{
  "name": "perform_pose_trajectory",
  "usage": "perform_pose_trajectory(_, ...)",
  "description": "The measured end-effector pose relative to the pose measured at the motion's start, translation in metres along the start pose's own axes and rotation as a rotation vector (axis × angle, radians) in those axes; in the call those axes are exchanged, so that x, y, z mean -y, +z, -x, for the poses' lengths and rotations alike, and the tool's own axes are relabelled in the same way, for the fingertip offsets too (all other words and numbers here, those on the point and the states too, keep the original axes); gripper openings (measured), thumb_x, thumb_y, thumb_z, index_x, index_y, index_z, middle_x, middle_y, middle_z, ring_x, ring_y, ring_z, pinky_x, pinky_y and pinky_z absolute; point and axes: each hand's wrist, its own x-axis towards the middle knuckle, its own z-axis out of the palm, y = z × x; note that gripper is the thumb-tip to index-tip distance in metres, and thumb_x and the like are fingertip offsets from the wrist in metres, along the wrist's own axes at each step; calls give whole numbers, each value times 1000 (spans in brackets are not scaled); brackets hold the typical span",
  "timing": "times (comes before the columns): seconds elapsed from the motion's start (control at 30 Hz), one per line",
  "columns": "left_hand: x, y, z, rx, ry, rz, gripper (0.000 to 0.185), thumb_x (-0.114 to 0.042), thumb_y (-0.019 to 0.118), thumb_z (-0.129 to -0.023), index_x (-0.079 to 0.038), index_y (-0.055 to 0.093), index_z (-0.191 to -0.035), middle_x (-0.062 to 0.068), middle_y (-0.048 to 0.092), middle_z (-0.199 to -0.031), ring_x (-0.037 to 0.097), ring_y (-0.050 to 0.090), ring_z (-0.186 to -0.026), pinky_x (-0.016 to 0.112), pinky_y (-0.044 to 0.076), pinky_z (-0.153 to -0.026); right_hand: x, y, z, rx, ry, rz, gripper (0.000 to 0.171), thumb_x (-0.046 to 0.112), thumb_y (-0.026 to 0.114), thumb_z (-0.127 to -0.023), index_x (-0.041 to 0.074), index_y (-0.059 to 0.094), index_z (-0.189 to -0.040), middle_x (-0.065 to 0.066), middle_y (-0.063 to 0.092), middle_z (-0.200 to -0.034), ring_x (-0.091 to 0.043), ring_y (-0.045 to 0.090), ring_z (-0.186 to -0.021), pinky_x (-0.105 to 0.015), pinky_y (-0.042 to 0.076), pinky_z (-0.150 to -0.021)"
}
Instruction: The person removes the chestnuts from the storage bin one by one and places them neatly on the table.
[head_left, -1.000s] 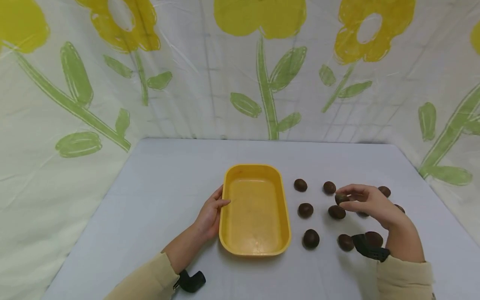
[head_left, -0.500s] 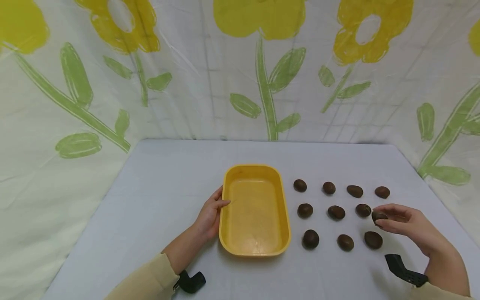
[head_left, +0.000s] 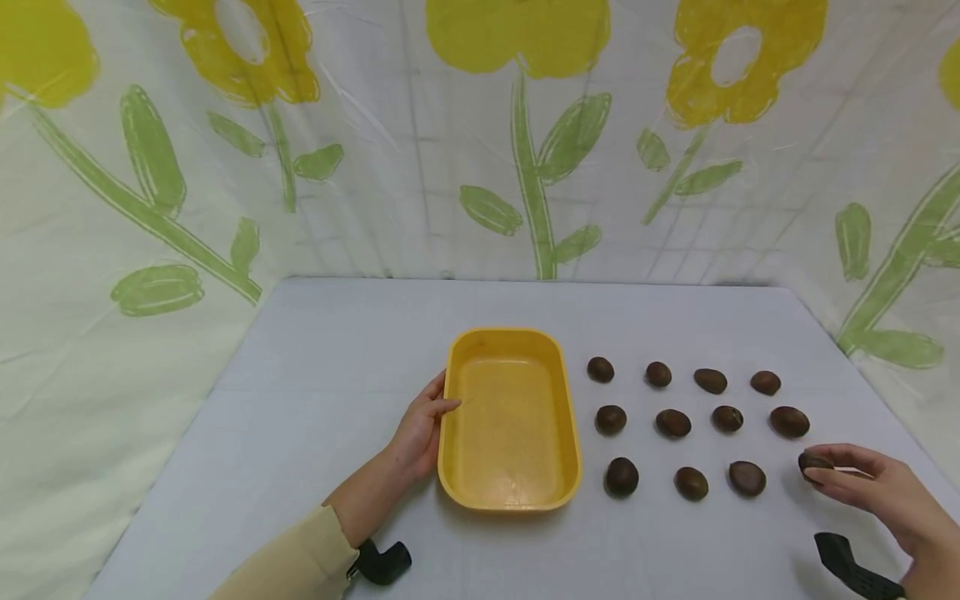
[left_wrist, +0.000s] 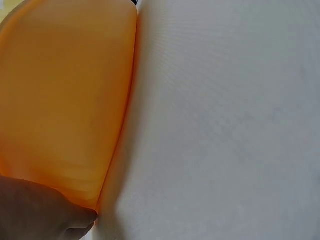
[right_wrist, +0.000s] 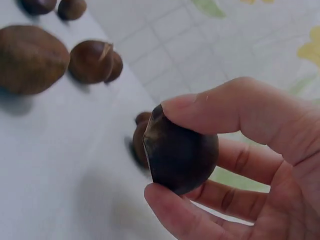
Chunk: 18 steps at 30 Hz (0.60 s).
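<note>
Head view: biggest thing is the pale grey table, with the yellow rounded-rectangle plastic tray dead centre. The left hand rests flat against the tray's 9 o'clock wall, fingers straight and relaxed. Off at the tray's 3 o'clock sits a grid of eleven brown chestnuts, none touching each other. The right hand is at about 4 o'clock from that grid, thumb and fingertips pinched on a small dark brown glossy chestnut, just above the table past the nearest row. It looks light, hard and a bit slick, so a pinch across the fat middle seems safest. Compared with half a second back, that hand has slid toward the person, and one more nut now lies in the middle row.
</note>
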Motion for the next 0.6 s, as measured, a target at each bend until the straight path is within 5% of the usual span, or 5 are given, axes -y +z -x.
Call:
perform_pose_trajectory(0.13,-1,-1,0,-7,4,-2,64,1,32,-94,-13,9,-151,4,15,-157,24,21,-142,41,19,-117,-12,0,-9,4,84,69,74,45,70,-78,-9,48,-123,12,61,-91,5,53,-73,-26,50,-67)
perform_pose_trajectory(0.3,0,-2,1,-12,6,2,64,1,33,-93,-13,9,-151,4,15,-157,24,21,-142,41,18,-117,-18,4,-17,-5,78,175,80,46,75,-72,-10,49,-124,-10,66,-101,-7,54,-79,-39,47,-75)
perform_pose_trajectory(0.6,1,1,2,10,5,16,64,1,32,-93,-13,8,-151,5,13,-157,26,19,-143,43,17,-117,-12,10,-14,33,92,200,71,32,79,-71,-11,51,-121,-28,61,-107,-40,55,-95,-43,47,-75)
